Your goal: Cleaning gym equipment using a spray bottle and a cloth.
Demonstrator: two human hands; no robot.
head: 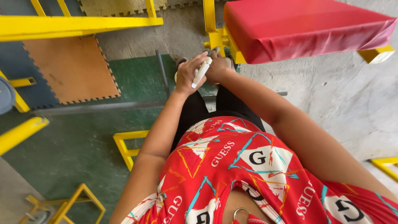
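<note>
White tube (201,72) lay slanted in my left hand (188,74), fingers curled around it, my right hand (218,66) touching alongside, grip unclear, red padded bench (302,29) just beyond.

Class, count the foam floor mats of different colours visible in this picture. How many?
3: an orange mat at left, a green mat beside it, a yellow-green mat at the top. More may be hidden.

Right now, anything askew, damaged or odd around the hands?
Nothing spilled or broken. The left hand and right hand meet around a white tube-shaped object. One oddity: the orange foam mat shows dark scuffs, and a metal bar lies loose across the green flooring.
</note>
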